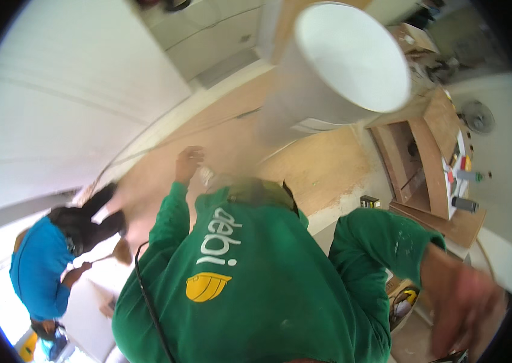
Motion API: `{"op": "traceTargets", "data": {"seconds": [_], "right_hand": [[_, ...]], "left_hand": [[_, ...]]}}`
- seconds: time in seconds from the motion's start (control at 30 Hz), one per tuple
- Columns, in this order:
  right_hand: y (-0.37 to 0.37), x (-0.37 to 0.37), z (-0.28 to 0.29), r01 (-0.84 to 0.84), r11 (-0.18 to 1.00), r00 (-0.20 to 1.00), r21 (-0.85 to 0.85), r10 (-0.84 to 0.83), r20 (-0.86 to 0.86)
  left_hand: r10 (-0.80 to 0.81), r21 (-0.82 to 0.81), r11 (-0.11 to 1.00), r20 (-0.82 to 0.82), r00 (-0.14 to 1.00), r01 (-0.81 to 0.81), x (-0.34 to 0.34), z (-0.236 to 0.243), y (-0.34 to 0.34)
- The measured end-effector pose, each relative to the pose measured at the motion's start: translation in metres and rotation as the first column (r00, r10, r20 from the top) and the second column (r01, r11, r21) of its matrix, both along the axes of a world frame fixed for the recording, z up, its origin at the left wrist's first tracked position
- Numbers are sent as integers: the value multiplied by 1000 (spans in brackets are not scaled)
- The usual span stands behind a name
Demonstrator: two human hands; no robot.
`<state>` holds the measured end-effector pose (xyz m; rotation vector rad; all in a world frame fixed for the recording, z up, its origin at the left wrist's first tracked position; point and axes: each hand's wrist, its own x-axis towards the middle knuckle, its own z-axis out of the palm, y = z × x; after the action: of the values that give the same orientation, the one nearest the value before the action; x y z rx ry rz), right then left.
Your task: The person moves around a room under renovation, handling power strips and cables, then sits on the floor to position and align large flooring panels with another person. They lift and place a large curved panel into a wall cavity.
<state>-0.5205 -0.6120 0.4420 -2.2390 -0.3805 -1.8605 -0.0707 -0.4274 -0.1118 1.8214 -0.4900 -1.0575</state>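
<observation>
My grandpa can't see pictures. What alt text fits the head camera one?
Looking down at a person in a green sweatshirt: their bare left hand is out ahead, and their blurred right hand is off to the side. Ahead is a big white cylinder, with a brown wooden cabinet at the right; another person in a blue top is at the left.

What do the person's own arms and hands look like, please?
The left sleeve and right sleeve are long and green, the right one marked with pale specks. The left hand and right hand appear gloveless, though the right is blurred. A thin black cable runs along the left shoulder side.
</observation>
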Motion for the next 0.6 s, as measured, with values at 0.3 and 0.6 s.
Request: {"op": "traceTargets", "data": {"seconds": [0.3,0.6], "right_hand": [[-128,-36,-159,642,766,561,-17,-485,-670],[-182,-19,-245,550,827,590,-115,-483,-647]], "left_hand": [[23,-255,750,932,361,611,-213,372,-212],[-261,197,660,965,-25,725,-246,365,-256]]}}
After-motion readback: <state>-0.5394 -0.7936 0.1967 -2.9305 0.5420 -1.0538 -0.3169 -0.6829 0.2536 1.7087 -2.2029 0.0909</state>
